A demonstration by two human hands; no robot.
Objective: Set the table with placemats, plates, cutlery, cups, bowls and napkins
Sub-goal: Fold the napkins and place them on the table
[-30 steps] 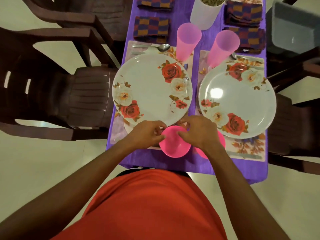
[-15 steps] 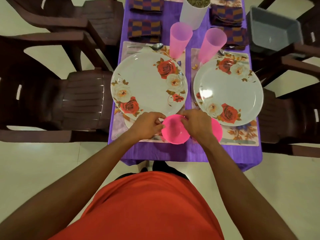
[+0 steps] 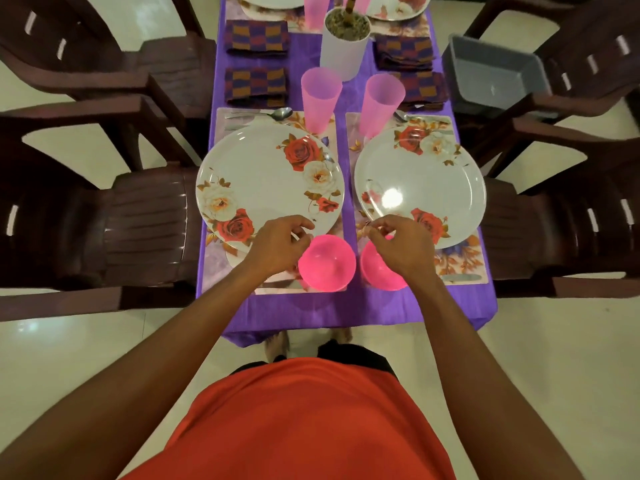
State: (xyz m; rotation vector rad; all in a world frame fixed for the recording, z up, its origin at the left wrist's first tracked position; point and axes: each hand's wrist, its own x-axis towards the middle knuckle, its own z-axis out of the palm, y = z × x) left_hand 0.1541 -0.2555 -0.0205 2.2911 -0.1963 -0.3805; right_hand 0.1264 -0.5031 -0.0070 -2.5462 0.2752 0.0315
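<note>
On the purple-clothed table (image 3: 363,310) lie two floral placemats, one on the left (image 3: 214,261) and one on the right (image 3: 460,261). Each carries a white rose plate, the left plate (image 3: 263,178) and the right plate (image 3: 426,181). A pink bowl (image 3: 327,266) stands on the left mat's near corner. A second pink bowl (image 3: 382,277) sits on the right mat, partly under my right hand (image 3: 398,244). My left hand (image 3: 280,242) hovers just left of the first bowl. Both hands have loosely curled fingers and hold nothing. Two pink cups (image 3: 320,98) (image 3: 381,102) stand behind the plates, with a spoon (image 3: 277,114) beside them.
Checked folded napkins (image 3: 256,86) (image 3: 420,86) lie further back beside a white plant pot (image 3: 344,50). A grey tub (image 3: 495,77) rests on a chair at the right. Dark brown chairs (image 3: 138,220) (image 3: 554,220) flank the table. More plates show at the far end.
Both hands gripped the left pink bowl's rim earlier. They have let go and moved apart, the left to its left, the right over the second bowl. The view shifted back.
</note>
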